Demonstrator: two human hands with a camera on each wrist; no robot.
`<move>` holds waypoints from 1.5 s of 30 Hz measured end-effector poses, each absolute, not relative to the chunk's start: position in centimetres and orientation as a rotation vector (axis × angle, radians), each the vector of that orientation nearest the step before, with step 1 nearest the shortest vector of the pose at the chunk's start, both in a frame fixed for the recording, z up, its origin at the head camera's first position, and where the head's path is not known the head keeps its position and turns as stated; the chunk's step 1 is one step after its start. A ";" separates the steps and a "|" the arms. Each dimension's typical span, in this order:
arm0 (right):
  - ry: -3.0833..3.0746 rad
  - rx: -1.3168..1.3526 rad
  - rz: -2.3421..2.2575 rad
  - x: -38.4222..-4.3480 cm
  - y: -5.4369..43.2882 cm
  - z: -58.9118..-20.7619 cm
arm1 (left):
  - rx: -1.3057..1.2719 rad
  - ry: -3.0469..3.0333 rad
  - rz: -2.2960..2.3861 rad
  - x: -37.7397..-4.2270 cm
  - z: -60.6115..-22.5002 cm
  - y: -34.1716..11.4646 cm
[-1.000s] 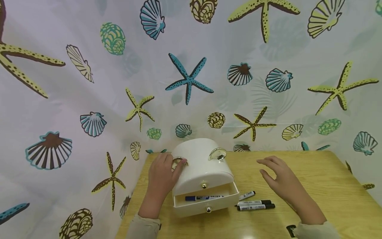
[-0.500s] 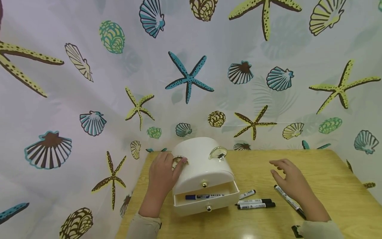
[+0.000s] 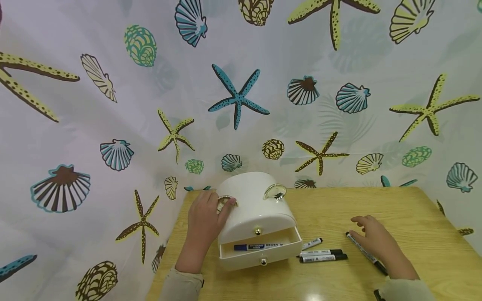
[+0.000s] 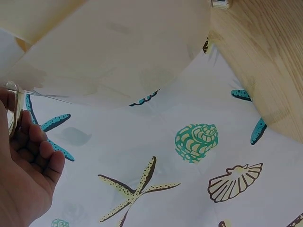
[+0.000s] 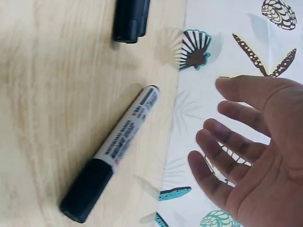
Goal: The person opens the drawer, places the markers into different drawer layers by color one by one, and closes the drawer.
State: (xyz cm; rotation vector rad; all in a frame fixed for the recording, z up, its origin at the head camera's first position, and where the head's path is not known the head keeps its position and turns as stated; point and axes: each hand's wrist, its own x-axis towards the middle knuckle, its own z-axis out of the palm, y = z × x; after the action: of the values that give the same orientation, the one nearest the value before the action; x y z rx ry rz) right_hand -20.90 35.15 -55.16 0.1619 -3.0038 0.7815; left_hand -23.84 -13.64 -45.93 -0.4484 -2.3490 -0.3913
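A white, round-topped drawer box (image 3: 250,196) stands on the table with its lower drawer (image 3: 244,263) pulled out. Inside that drawer lies a blue-capped whiteboard marker (image 3: 257,247). My left hand (image 3: 205,219) grips the gold ring handle (image 4: 19,109) on the box's left side, fingers curled round it in the left wrist view. On the right, my right hand (image 3: 380,242) hovers over a black-capped whiteboard marker (image 3: 366,252), its fingers loosely bent and apart. That marker shows whole in the right wrist view, with nothing between the fingers and thumb.
Right of the drawer lie a few more black-capped markers (image 3: 324,258), one partly behind the drawer. A second gold ring handle (image 3: 275,192) sits on the box's right side. Behind the wooden table (image 3: 339,209) hangs a curtain (image 3: 241,146) printed with shells and starfish.
My right hand has moved right and down toward the lone marker, which was mostly hidden under the hand and forearm earlier. The left hand keeps its grip; the box has not moved.
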 end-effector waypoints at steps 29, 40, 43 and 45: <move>-3.102 0.092 0.927 -21.3 36.6 -58.7 | -0.463 -2.314 -0.408 -23.9 -46.2 -13.7; -2.958 0.070 1.193 -21.2 35.8 -57.1 | -0.472 -2.302 -0.414 -24.0 -46.1 -13.8; -2.986 0.066 1.141 -21.3 35.7 -57.4 | -0.471 -2.315 -0.407 -23.9 -46.1 -13.7; -3.014 0.062 1.097 -21.3 35.8 -57.8 | -0.470 -2.322 -0.412 -23.9 -46.1 -13.6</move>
State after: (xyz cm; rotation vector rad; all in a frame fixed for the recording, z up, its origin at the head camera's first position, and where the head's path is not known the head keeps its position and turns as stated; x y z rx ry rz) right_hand -21.33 35.77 -57.75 0.0622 -3.0141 1.0969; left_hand -23.88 -13.62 -46.15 -0.4700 -2.3222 -0.4115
